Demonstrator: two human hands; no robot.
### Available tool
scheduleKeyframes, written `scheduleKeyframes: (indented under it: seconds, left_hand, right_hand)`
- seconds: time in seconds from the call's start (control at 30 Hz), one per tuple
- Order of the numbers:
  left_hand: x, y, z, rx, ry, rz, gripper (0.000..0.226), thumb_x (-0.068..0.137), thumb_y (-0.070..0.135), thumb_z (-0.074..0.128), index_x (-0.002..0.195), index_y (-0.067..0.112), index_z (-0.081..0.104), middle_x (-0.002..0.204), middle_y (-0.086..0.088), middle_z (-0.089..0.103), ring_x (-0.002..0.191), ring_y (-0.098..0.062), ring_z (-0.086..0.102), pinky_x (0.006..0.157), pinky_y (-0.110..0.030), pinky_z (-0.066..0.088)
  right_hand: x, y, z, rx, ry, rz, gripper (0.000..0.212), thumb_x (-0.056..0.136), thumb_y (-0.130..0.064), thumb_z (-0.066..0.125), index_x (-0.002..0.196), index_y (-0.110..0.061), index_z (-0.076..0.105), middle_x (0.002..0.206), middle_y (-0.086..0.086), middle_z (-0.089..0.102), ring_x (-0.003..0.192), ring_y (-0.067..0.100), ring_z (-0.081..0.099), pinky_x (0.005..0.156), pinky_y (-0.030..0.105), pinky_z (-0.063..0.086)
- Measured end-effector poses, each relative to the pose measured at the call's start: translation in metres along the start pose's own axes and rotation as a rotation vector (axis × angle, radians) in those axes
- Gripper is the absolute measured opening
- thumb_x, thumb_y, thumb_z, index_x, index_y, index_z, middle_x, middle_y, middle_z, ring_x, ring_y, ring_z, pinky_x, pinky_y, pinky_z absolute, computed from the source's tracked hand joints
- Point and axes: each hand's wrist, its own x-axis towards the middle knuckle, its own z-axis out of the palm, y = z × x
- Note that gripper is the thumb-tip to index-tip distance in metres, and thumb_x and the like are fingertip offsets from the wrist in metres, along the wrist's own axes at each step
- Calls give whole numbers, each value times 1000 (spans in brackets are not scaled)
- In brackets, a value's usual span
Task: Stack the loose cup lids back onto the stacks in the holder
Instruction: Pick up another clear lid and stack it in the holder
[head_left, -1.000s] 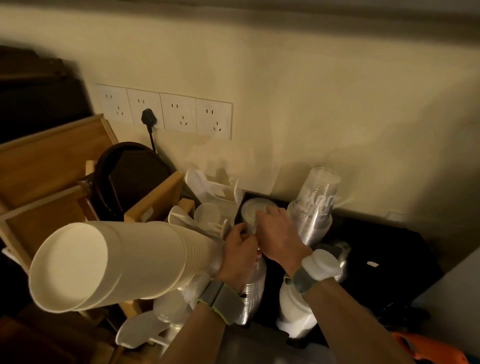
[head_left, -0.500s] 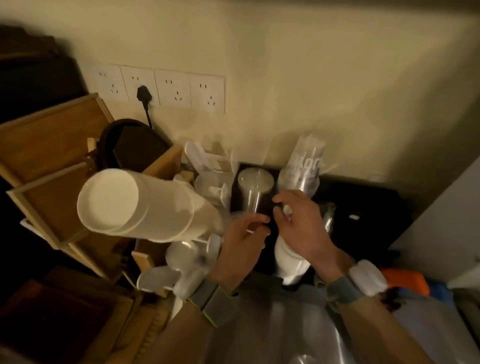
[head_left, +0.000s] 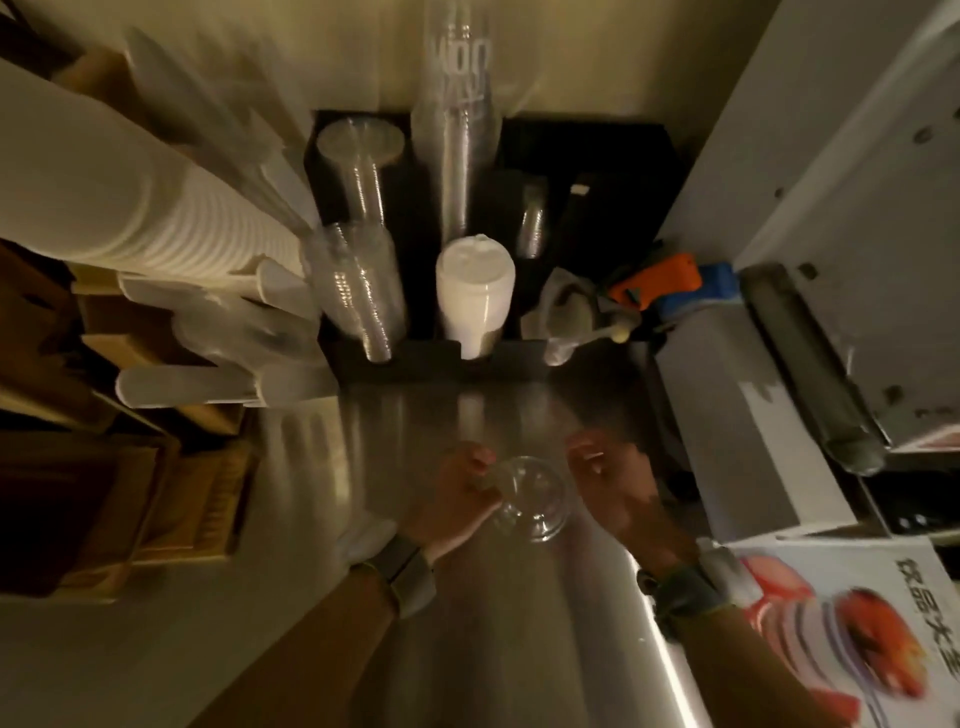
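Observation:
A clear dome lid lies low over the steel counter, close to me. My left hand pinches its left rim. My right hand is curled right beside its right rim; blur hides whether it touches. Further back stands the black holder. It holds a clear lid stack at the back left, another clear lid stack at the front left, a white lid stack, a tall stack of clear cups and a short clear stack.
A big stack of white paper cups leans in from the left above wooden racks. An orange and blue tool lies right of the holder. A white machine and a printed box line the right side.
Both hands have pulled back from the holder's stacks to the near counter, and the view has tilted down. My left hand now holds a clear dome lid.

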Motion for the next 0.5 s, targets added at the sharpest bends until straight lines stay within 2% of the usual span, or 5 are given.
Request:
scheduleKeyframes:
  seconds: [0.1, 0.2, 0.33, 0.4, 0.5]
  left_hand:
    - [1, -12, 14, 37, 12, -32, 38, 82, -4, 60, 118, 3, 54, 103, -1, 52, 89, -10, 54, 68, -12, 40]
    - [2, -13, 25, -79, 50, -37, 29, 77, -17, 56, 94, 7, 60, 77, -6, 62, 64, -3, 60, 60, -19, 44]
    - [1, -7, 32, -120, 82, -81, 35, 73, -18, 57, 106, -5, 58, 81, -14, 61, 65, -16, 56, 60, -22, 48]
    - [0, 0, 27, -133, 89, -65, 39, 73, -20, 55, 110, -9, 54, 86, -19, 60, 69, -22, 58, 65, -30, 51]
    - [-2, 12, 16, -136, 91, -34, 41, 76, -17, 56, 115, -6, 51, 87, -11, 54, 66, -10, 58, 61, -21, 50]
  right_hand:
    - [-17, 26, 12, 205, -30, 77, 23, 84, -2, 64, 106, -9, 65, 108, 11, 68, 97, 25, 65, 80, 21, 51]
    - [-25, 34, 23, 286, -34, 95, 27, 84, -7, 67, 110, -16, 64, 114, 7, 66, 102, 24, 64, 87, 35, 53]
    - [-26, 28, 27, 203, -43, 94, 32, 83, -6, 66, 111, -21, 65, 114, 3, 65, 99, 17, 64, 72, 15, 48]
    - [-23, 18, 21, 143, -26, 40, 33, 81, -7, 66, 111, -21, 65, 113, 2, 66, 99, 16, 64, 72, 13, 48]
    - [-18, -1, 9, 122, -50, -28, 35, 79, -7, 67, 110, -22, 65, 113, 0, 66, 102, 14, 63, 79, 16, 49]
